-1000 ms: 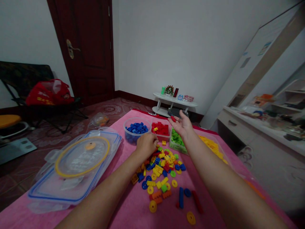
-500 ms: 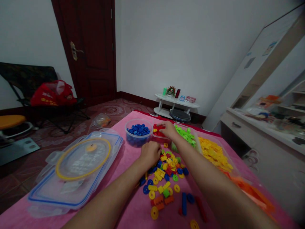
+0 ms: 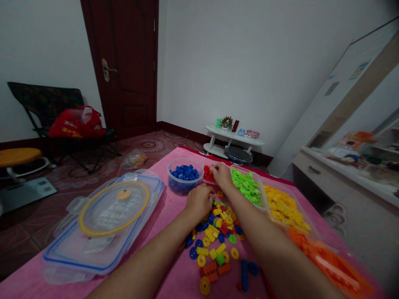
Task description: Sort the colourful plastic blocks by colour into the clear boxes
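Observation:
My left hand [image 3: 200, 200] rests knuckles up on the far edge of a pile of mixed loose bricks [image 3: 218, 238] on the pink cloth. Its fingers are curled under, and what they hold is hidden. My right hand [image 3: 222, 174] reaches palm down over the small tub of red bricks [image 3: 207, 175], its fingertips bunched together among the red pieces. To the left of that tub stands a round bowl of blue bricks [image 3: 184, 177]. A tub of green bricks [image 3: 246, 185] sits just right of my right wrist.
Trays of yellow bricks [image 3: 284, 206] and orange bricks [image 3: 330, 259] run along the right edge. Stacked clear lids [image 3: 104, 218] lie on the left. Beyond the table are a folding chair [image 3: 62, 112], a dark door [image 3: 124, 66] and a low white shelf [image 3: 233, 137].
My right hand, raised palm up with a red piece one second ago, has turned over and dropped onto the red tub. The view has shifted a little; my left hand stays on the pile.

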Tool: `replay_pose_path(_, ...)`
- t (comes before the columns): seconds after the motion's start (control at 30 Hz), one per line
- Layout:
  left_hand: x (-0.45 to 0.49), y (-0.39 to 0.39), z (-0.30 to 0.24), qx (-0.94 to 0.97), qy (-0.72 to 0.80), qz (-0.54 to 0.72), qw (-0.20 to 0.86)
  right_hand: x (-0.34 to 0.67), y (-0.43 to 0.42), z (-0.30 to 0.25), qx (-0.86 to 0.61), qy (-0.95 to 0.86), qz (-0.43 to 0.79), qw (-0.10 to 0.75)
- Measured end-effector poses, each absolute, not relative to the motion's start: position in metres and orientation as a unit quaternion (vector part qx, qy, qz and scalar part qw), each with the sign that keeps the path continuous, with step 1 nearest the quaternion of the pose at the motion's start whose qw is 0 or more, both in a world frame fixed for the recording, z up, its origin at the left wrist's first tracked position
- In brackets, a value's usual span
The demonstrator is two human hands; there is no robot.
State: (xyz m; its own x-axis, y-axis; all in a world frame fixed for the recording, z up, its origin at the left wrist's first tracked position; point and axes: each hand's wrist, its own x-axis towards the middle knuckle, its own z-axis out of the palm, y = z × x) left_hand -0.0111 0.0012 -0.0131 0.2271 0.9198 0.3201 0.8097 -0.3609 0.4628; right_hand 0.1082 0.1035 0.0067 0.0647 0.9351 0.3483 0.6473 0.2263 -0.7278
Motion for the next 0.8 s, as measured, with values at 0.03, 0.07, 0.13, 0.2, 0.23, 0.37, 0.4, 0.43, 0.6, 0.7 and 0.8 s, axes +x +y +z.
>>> replay_pose_path(0.03,-0.011,0.001,-0.013,0.774,0.551,0.297,0.099,0.111,0.102,0.006,-0.600,-0.643,0.187,0.438)
replay_pose_path(0.07,-0.011,0.001,-0.013,0.771,0.545,0.313,0.099,0.115,0.101,0.006,-0.601,-0.622,0.207,0.456)
replay_pose_path(0.13,-0.010,0.001,-0.013,0.770,0.533,0.335,0.103,0.120,0.095,0.005,-0.600,-0.579,0.257,0.490)
replay_pose_path(0.2,-0.009,0.002,-0.014,0.765,0.520,0.363,0.109,0.123,0.087,0.005,-0.587,-0.541,0.309,0.517)
replay_pose_path(0.23,-0.008,0.002,-0.014,0.757,0.515,0.387,0.113,0.124,0.082,0.006,-0.577,-0.528,0.333,0.527)
replay_pose_path(0.37,-0.005,0.008,-0.013,0.692,0.488,0.508,0.159,0.121,0.056,0.007,-0.533,-0.508,0.410,0.538)
replay_pose_path(0.4,-0.006,0.009,-0.012,0.681,0.480,0.526,0.173,0.119,0.050,0.008,-0.524,-0.508,0.425,0.535)
replay_pose_path(0.43,-0.006,0.011,-0.012,0.674,0.473,0.536,0.185,0.117,0.045,0.008,-0.517,-0.508,0.438,0.531)
replay_pose_path(0.6,-0.007,0.016,-0.014,0.674,0.461,0.532,0.226,0.118,0.032,0.010,-0.498,-0.481,0.456,0.559)
replay_pose_path(0.7,-0.005,0.016,-0.015,0.688,0.457,0.519,0.220,0.129,0.030,0.017,-0.491,-0.431,0.435,0.620)
replay_pose_path(0.8,-0.004,0.014,-0.014,0.692,0.455,0.517,0.215,0.139,0.024,0.023,-0.496,-0.426,0.461,0.600)
